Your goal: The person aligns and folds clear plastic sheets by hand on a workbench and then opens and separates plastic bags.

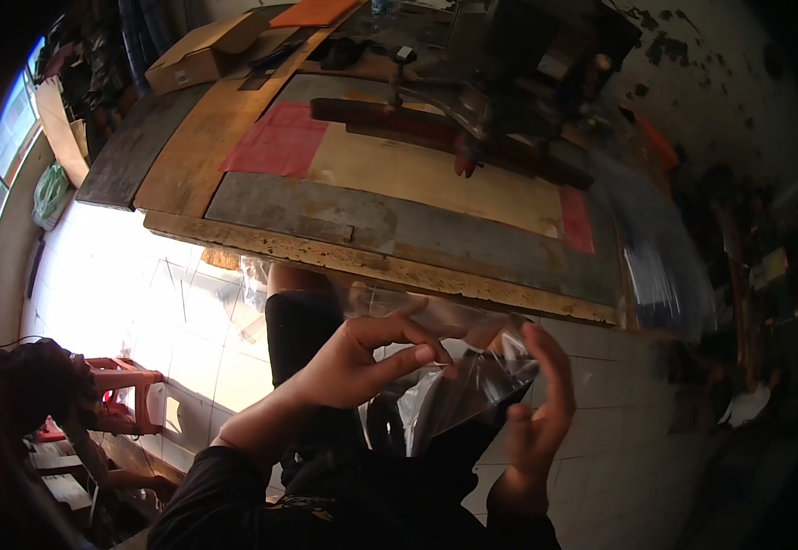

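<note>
A clear plastic bag (454, 394) hangs between my two hands, over my dark-clothed lap and below the table's front edge. My left hand (376, 357) is at the bag's left side, its thumb and index finger curved toward each other over the plastic. On the right, my right hand (545, 408) has its fingers raised and its thumb apart, beside the bag's right edge. Light reflects off creases in the film. Whether anything lies inside the bag cannot be made out.
Ahead is a worktable (380, 261) bearing a long dark sealing bar (454, 137) over a cream and red sheet. A cardboard box (206, 53) stands at the back left. Clear plastic (660, 266) hangs at the right end. Another person (37, 385) is low at left, near a red stool (128, 394).
</note>
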A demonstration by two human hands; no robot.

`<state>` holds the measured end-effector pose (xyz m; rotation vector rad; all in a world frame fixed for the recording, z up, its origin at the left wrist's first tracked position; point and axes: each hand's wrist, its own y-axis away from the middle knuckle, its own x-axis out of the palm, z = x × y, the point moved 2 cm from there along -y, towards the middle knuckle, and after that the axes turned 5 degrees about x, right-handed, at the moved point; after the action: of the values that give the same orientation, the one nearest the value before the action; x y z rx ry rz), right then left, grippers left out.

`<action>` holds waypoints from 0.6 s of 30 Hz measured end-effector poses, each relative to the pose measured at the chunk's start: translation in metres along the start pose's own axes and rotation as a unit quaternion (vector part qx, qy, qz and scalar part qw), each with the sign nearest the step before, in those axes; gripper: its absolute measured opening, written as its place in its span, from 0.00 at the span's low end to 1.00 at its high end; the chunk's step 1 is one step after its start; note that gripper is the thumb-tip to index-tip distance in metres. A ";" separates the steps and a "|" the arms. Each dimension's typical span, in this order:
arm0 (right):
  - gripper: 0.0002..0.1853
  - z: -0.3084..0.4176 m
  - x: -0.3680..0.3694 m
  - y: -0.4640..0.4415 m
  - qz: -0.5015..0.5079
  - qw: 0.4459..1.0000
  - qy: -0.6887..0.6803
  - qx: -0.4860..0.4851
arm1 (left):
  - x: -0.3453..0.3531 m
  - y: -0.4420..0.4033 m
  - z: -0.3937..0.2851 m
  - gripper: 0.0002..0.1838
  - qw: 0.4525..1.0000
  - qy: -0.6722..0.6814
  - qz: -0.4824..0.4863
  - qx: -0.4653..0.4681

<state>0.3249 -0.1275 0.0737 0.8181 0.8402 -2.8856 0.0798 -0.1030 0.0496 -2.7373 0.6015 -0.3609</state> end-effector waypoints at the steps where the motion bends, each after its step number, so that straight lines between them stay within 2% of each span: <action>1: 0.40 0.010 0.008 -0.004 0.030 0.999 -0.023 -0.008 | 0.005 -0.001 -0.005 0.08 0.999 -0.050 0.011 0.002; 3: 0.40 0.023 0.023 -0.009 0.058 0.997 -0.045 -0.015 | 0.011 -0.001 -0.010 0.06 0.990 -0.135 0.021 0.025; 5: 0.40 0.027 0.034 -0.011 0.128 0.992 -0.009 0.000 | 0.009 0.001 -0.012 0.06 0.986 -0.164 0.030 0.022; 6: 0.40 0.027 0.035 -0.011 0.127 0.992 -0.010 -0.002 | 0.007 0.003 -0.013 0.06 0.980 -0.192 0.038 0.019; 8: 0.41 0.022 0.039 -0.012 0.154 0.987 -0.035 0.011 | 0.002 0.004 -0.015 0.05 0.980 -0.195 0.039 0.020; 10: 0.40 0.019 0.040 -0.011 0.169 0.985 -0.040 0.015 | -0.001 0.006 -0.015 0.05 0.984 -0.165 0.058 -0.018; 14: 0.40 0.017 0.043 -0.009 0.174 0.984 -0.028 0.015 | -0.004 0.006 -0.019 0.06 0.975 -0.200 0.099 -0.008; 16: 0.40 0.014 0.043 -0.007 0.166 0.984 -0.055 0.025 | -0.002 0.009 -0.017 0.08 0.986 -0.117 0.076 -0.095; 18: 0.41 0.012 0.042 -0.005 0.160 0.983 -0.082 0.034 | -0.005 0.012 -0.009 0.09 0.986 -0.097 0.113 -0.079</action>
<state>0.2824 -0.1247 0.0645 0.6387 0.5407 -2.6620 0.0685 -0.1130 0.0525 -2.7672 0.9106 0.0074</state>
